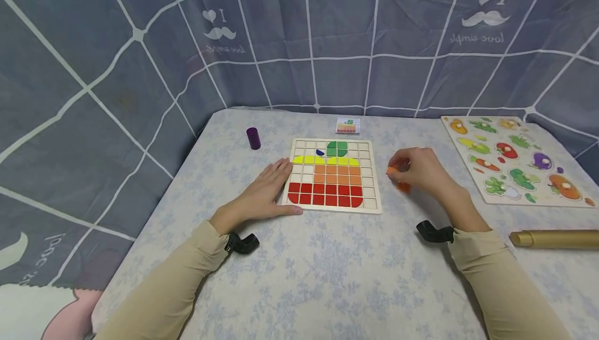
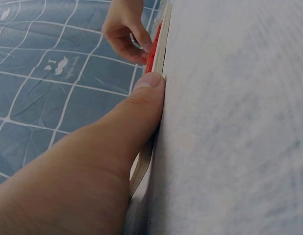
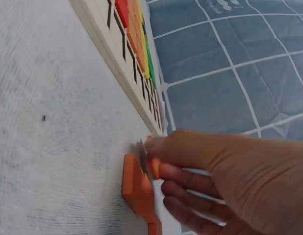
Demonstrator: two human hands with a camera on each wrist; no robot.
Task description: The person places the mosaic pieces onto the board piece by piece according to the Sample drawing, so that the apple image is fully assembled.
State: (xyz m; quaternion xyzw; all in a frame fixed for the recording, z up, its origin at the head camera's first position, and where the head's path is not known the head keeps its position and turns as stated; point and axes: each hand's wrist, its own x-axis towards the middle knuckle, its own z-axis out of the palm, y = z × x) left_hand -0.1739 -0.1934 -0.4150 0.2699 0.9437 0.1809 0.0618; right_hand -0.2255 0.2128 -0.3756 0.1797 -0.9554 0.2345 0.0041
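A wooden grid board (image 1: 369, 192) lies flat, filled with red tiles (image 1: 325, 190), orange tiles (image 1: 337, 174), a yellow row (image 1: 304, 160), green pieces (image 1: 337, 148) and a small blue piece (image 1: 320, 152). My left hand (image 1: 264, 190) rests along the board's left side, fingers extended, its thumb touching the front edge. To the right of the board, my right hand (image 1: 418, 170) pinches an orange tile (image 3: 155, 167) between thumb and finger. Just below it, more orange tiles (image 3: 136, 186) are on the table; how many is hard to tell.
A small pattern card (image 1: 348, 126) lies behind the board. At the back left stands a purple cylinder (image 1: 254, 138). A vegetable puzzle board (image 1: 496, 142) and a gold-coloured tube (image 1: 557, 238) lie on the right. A grey gridded curtain hangs behind the table.
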